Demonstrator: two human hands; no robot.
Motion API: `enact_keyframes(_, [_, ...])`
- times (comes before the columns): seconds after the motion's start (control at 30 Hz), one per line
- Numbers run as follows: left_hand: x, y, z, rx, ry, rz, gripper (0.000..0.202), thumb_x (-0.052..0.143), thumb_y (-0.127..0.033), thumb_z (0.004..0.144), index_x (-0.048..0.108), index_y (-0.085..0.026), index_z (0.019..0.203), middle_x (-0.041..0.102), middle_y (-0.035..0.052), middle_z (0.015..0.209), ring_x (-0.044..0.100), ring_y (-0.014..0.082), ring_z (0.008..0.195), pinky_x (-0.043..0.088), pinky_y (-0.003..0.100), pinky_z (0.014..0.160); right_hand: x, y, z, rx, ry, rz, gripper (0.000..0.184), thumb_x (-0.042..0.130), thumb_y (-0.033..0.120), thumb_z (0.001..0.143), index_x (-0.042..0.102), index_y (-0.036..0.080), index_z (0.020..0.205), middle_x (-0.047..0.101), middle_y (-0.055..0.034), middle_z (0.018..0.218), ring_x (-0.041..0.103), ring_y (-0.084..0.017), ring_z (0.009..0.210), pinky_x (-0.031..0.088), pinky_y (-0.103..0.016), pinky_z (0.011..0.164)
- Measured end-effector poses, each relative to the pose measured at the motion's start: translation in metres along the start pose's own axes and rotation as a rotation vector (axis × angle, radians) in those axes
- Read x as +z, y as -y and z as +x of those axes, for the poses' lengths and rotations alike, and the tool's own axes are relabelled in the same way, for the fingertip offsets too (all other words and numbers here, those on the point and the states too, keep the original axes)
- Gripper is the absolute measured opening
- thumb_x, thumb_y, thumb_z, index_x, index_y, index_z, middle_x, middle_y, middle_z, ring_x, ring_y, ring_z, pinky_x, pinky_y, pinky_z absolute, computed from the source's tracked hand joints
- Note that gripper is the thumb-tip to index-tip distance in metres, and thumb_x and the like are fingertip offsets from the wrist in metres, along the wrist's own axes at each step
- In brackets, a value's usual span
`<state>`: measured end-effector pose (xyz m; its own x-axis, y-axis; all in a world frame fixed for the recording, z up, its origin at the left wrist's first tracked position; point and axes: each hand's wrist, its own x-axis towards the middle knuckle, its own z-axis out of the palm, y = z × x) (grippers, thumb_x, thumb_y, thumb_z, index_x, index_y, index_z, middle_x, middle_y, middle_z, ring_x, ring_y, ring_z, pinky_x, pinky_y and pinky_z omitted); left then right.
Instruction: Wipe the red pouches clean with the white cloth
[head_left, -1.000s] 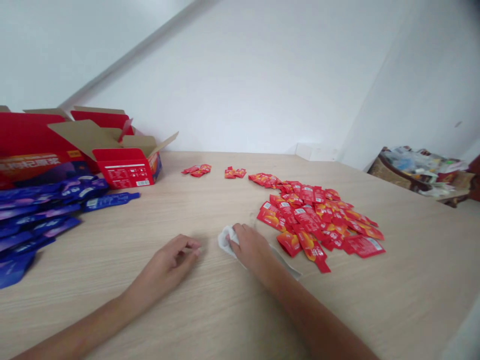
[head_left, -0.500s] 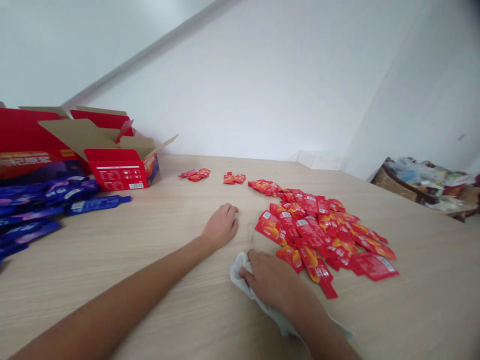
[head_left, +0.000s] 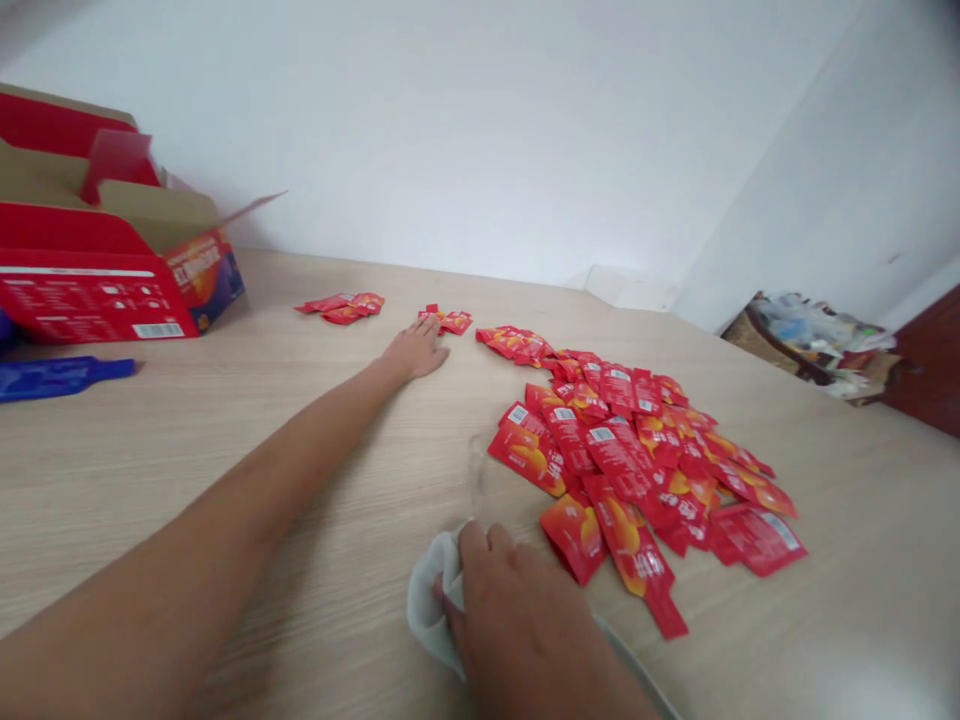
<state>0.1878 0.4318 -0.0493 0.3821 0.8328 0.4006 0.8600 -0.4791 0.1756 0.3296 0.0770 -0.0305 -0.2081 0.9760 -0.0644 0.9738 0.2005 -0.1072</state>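
Observation:
My left hand (head_left: pixel 415 350) is stretched far across the wooden table (head_left: pixel 225 450), fingers extended and flat, its tips touching a small cluster of red sachets (head_left: pixel 448 320). Close to me, my right hand (head_left: pixel 517 620) presses down on a white cloth (head_left: pixel 429 605), fingers curled over it. A big heap of red sachets (head_left: pixel 637 450) lies just right of both hands. Another small group of red sachets (head_left: pixel 341 305) sits left of my left hand.
An open red cardboard box (head_left: pixel 97 270) stands at the far left, with a blue packet (head_left: pixel 60 377) in front of it. White walls meet behind the table. A cluttered low table (head_left: pixel 817 345) is off to the right.
My left hand has reached forward from the middle of the table to the small red sachet cluster. My right hand with the cloth has stayed close to me; the view has moved forward.

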Motion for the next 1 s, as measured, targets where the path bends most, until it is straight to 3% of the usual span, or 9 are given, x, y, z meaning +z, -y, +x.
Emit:
enact_keyframes(0.2, [0.015,0.024,0.035,-0.018,0.108,-0.030,0.049,0.066,-0.043,0.102,0.054,-0.021,0.144,0.049,0.0131,0.154,0.051,0.0353,0.137,0.044,0.062,0.113,0.019,-0.007,0.003,-0.032,0.006,0.008,0.031,0.062,0.019,0.086,0.065,0.025,0.116,0.075,-0.0140,0.099,0.075,-0.031,0.075,0.049,-0.034,0.047])
enact_keyframes(0.3, [0.017,0.026,0.039,-0.034,0.147,-0.024,0.047,0.066,-0.043,0.102,0.056,-0.020,0.142,0.052,0.0128,0.150,0.055,0.0338,0.133,0.046,0.060,0.110,0.015,0.000,0.003,0.062,0.056,0.012,0.025,0.063,0.020,0.088,0.066,0.024,0.113,0.074,-0.0139,0.101,0.075,-0.032,0.079,0.053,-0.036,0.053])
enact_keyframes(0.43, [0.007,0.020,0.028,-0.045,0.148,0.010,0.044,0.066,-0.043,0.102,0.059,-0.019,0.138,0.056,0.0124,0.145,0.058,0.0323,0.128,0.049,0.058,0.107,-0.004,0.013,0.002,0.152,0.084,-0.018,0.019,0.060,0.018,0.096,0.065,0.021,0.114,0.073,-0.0129,0.105,0.075,-0.033,0.093,0.059,-0.040,0.069])
enact_keyframes(0.53, [-0.009,0.015,-0.001,-0.026,0.141,0.037,0.043,0.066,-0.044,0.102,0.060,-0.019,0.136,0.057,0.0123,0.144,0.058,0.0323,0.128,0.048,0.058,0.108,-0.023,0.017,0.000,0.116,0.202,0.008,0.021,0.053,0.019,0.102,0.064,0.019,0.120,0.073,-0.0149,0.114,0.074,-0.033,0.102,0.059,-0.041,0.076])
enact_keyframes(0.63, [-0.032,0.011,-0.051,0.043,0.147,0.051,0.044,0.065,-0.046,0.102,0.060,-0.019,0.135,0.058,0.0123,0.142,0.058,0.0324,0.128,0.048,0.058,0.108,-0.038,0.016,-0.004,0.073,0.244,0.040,0.025,0.048,0.021,0.106,0.063,0.016,0.125,0.072,-0.0172,0.121,0.073,-0.033,0.109,0.059,-0.042,0.082])
enact_keyframes(0.73, [-0.065,0.002,-0.123,0.167,0.152,0.047,0.045,0.064,-0.049,0.102,0.060,-0.018,0.135,0.060,0.0121,0.140,0.058,0.0318,0.127,0.047,0.057,0.108,-0.041,0.011,-0.007,0.026,0.193,0.078,0.025,0.046,0.024,0.108,0.064,0.015,0.122,0.073,-0.0172,0.119,0.073,-0.033,0.110,0.058,-0.043,0.086])
enact_keyframes(0.9, [-0.136,-0.028,-0.279,0.320,0.122,0.031,0.048,0.053,-0.047,0.106,0.056,-0.019,0.144,0.062,0.0115,0.141,0.056,0.0285,0.130,0.048,0.045,0.110,-0.042,0.005,-0.009,-0.028,0.117,0.109,0.023,0.048,0.031,0.107,0.065,0.017,0.115,0.076,-0.0150,0.117,0.074,-0.032,0.109,0.054,-0.038,0.084])
enact_keyframes(1.0, [-0.165,-0.042,-0.377,0.343,0.064,0.074,0.048,0.059,-0.039,0.102,0.055,-0.025,0.148,0.062,0.0084,0.145,0.059,0.0259,0.130,0.053,0.037,0.106,-0.041,0.006,-0.009,-0.044,0.074,0.102,0.025,0.048,0.034,0.106,0.065,0.017,0.114,0.076,-0.0148,0.117,0.074,-0.031,0.107,0.052,-0.035,0.080])
